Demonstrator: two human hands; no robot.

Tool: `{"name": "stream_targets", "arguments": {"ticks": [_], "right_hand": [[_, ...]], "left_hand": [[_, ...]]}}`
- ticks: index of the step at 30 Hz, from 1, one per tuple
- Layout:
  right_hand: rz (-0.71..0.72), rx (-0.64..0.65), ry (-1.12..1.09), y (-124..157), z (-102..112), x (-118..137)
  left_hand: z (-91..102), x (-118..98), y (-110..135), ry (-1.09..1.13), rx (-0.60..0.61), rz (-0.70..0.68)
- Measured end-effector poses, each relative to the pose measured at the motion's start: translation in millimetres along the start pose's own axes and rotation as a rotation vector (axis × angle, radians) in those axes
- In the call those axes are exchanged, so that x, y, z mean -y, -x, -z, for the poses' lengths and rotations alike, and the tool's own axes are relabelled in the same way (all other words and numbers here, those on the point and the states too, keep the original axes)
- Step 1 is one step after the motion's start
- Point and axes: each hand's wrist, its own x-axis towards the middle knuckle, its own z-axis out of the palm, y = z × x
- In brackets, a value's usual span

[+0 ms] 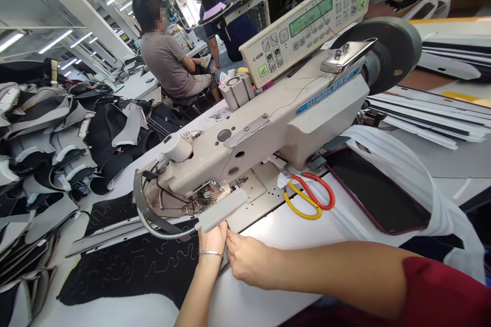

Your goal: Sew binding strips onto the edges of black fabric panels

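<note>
My left hand [212, 241], with a metal bangle at the wrist, is at the front of the sewing machine [264, 117]. A light grey bar on a bendable metal neck [222, 210] partly covers it, and its fingertips are hidden. Close against it, my right hand [249, 259] is closed in a pinch; whatever lies between the fingers is too hidden to name. Beside and under the left wrist lies a black fabric piece [141, 271] with wavy pale stitch lines. A grey strip [111, 235] runs across it toward the needle area.
Scissors with red and yellow handles [303, 196] lie right of the needle plate. Beyond them are a dark phone [378, 189] and a looped white band [416, 163]. Stacked cut pieces [49, 148] fill the left. A seated person [169, 56] is behind the machine.
</note>
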Motion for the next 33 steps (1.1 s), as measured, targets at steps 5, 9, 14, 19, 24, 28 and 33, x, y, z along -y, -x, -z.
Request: {"name": "stream_targets", "arguments": {"ticks": [5, 9, 14, 19, 24, 28, 33], "right_hand": [[-0.005, 0.078, 0.014, 0, 9, 4], [-0.003, 0.078, -0.035, 4, 11, 11], [-0.024, -0.030, -0.085, 13, 0, 19], [-0.098, -0.089, -0.099, 13, -20, 24], [-0.086, -0.074, -0.053, 10, -20, 27], [-0.061, -0.060, -0.037, 9, -6, 26], [-0.035, -0.046, -0.082, 5, -3, 21]], "left_hand": [[10.6, -6, -5, -0.081, 0.069, 0.005], [13.0, -11, -7, -0.125, 0.094, 0.041], [23.1, -13, 9, -0.151, 0.120, -0.023], [31.7, 7, 40, -0.144, 0.116, -0.097], [29.9, 15, 54, 0.016, -0.172, -0.334], [33.2, 3, 54, 0.166, -0.297, -0.382], [30.0, -2, 47, 0.294, -0.232, -0.349]]}}
